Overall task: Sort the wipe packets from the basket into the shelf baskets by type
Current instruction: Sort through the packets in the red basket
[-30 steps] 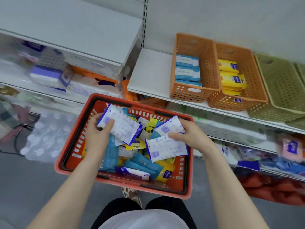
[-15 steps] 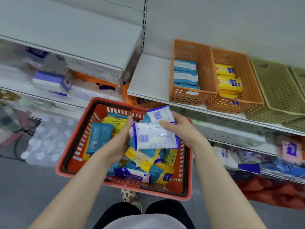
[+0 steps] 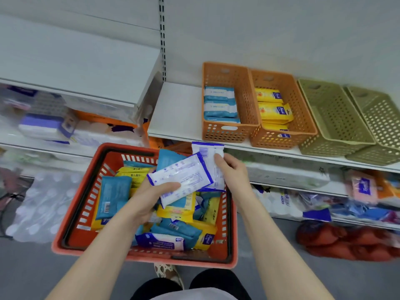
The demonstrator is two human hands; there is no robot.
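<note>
A red shopping basket point(image 3: 82, 204) in front of me holds several blue, yellow and white wipe packets. My left hand point(image 3: 149, 200) grips a white packet with blue edges point(image 3: 184, 176) above the basket. My right hand point(image 3: 232, 172) holds a second white packet point(image 3: 205, 150) upright just behind it. On the shelf stand an orange basket with blue packets point(image 3: 225, 131), an orange basket with yellow packets point(image 3: 303, 126) and two empty olive baskets point(image 3: 337, 135), point(image 3: 381, 118).
The white shelf point(image 3: 177, 109) has bare room left of the orange baskets. A higher shelf board point(image 3: 75, 61) juts out at left. Lower shelves carry tissue packs point(image 3: 43, 126). A red bag point(image 3: 346, 241) lies on the grey floor at right.
Both hands have lifted their white packets higher over the basket. The packet in my left hand now lies tilted in front of the one in my right hand.
</note>
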